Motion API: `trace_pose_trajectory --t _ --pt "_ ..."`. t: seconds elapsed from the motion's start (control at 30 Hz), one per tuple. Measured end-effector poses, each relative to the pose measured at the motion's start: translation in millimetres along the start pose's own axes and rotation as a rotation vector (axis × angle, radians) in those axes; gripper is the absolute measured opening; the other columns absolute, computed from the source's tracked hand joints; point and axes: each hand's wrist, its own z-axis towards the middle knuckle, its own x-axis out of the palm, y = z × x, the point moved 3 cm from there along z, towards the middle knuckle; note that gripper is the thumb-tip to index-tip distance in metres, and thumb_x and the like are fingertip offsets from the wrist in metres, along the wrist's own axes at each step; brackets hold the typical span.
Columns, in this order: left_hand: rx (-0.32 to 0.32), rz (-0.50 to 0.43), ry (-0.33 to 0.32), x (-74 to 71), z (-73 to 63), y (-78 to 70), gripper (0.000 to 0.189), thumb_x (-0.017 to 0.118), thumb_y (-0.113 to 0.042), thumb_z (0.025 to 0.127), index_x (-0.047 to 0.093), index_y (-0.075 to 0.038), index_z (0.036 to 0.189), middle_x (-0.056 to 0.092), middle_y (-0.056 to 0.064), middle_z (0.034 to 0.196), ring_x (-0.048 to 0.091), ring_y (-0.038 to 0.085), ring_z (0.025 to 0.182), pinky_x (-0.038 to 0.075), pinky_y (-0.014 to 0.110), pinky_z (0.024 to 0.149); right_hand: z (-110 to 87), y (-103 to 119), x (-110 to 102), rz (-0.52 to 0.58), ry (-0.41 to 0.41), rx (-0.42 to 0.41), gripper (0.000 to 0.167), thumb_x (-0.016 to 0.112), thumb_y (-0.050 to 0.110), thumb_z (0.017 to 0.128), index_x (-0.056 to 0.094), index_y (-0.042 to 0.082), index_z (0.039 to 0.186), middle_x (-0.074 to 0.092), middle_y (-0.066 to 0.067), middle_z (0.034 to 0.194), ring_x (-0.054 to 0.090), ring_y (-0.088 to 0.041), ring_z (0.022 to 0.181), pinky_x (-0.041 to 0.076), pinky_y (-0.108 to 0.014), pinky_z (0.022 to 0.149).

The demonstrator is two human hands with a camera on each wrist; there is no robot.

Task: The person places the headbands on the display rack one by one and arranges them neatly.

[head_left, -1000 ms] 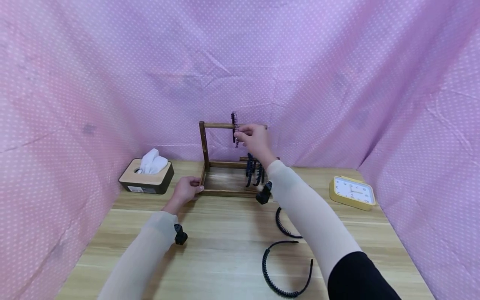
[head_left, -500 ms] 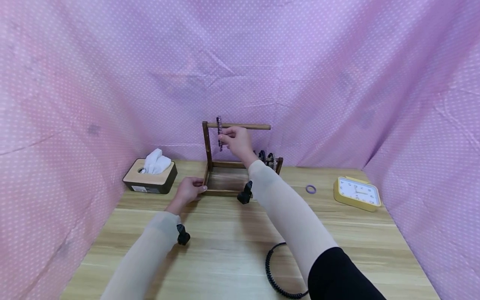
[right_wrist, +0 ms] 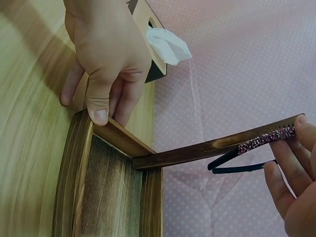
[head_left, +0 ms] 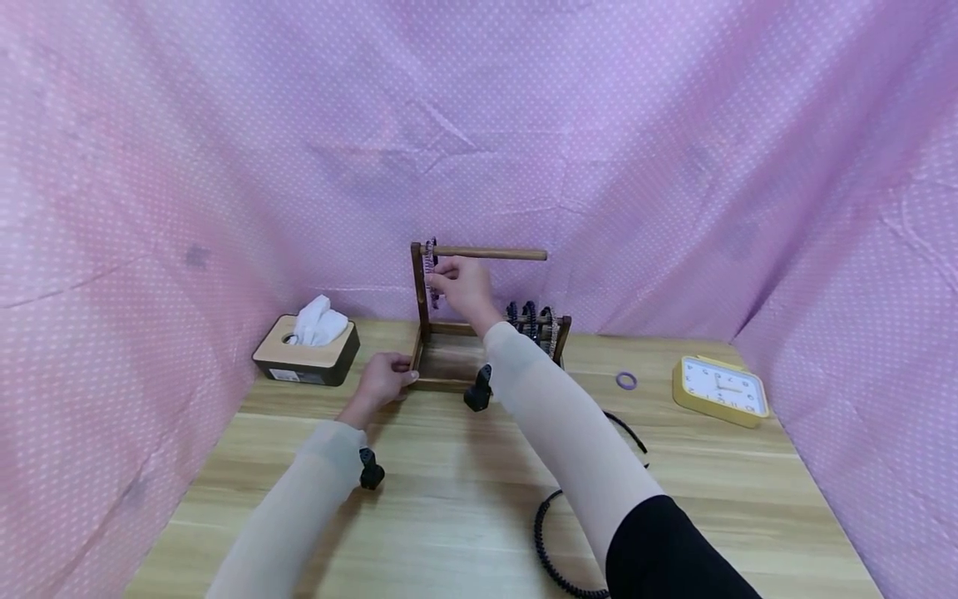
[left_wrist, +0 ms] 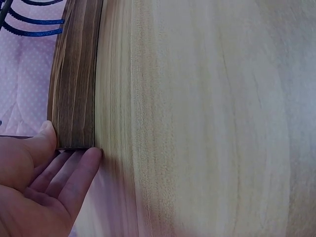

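Observation:
A brown wooden rack (head_left: 443, 385) stands at the back of the table, with a low tray, a tall upright and an upper bar (head_left: 497, 253). My left hand (head_left: 383, 381) grips its front left corner, thumb and fingers on either side of the wood in the left wrist view. Pinched in my right hand (head_left: 466, 287) is a dark headband (right_wrist: 259, 141) covered in pinkish sparkling stones. It hangs from the upper bar, close beside the upright. Several more headbands (head_left: 531, 320) hang on the lower bar at the rack's right, partly behind my right arm.
A toothed black headband (head_left: 546, 549) lies on the table, partly under my right forearm. Behind that arm, part of another dark headband (head_left: 629, 433) shows. A purple ring (head_left: 626, 380) and a yellow clock (head_left: 720, 391) are at right; a tissue box (head_left: 303, 362) stands at left.
My right hand has slid the sparkling headband leftward along the upper bar, up to the upright. My left hand keeps its grip on the rack's corner.

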Motion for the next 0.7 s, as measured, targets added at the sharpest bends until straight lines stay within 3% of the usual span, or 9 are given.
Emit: trace_pose_trajectory --t 0.7 --pt "-0.019 0.020 -0.013 1.8 -2.6 -0.8 0.039 0.068 -0.007 0.099 0.062 0.003 0.136 0.066 0.024 0.127 0.068 0.028 0.102 0.064 0.035 0.072 -2.7 -2.1 2.4 0.071 0.009 0.007 0.024 0.079 0.024 0.093 0.072 0.009 0.110 0.077 -0.005 0.102 0.073 -0.016 0.090 0.059 -0.030 0.078"
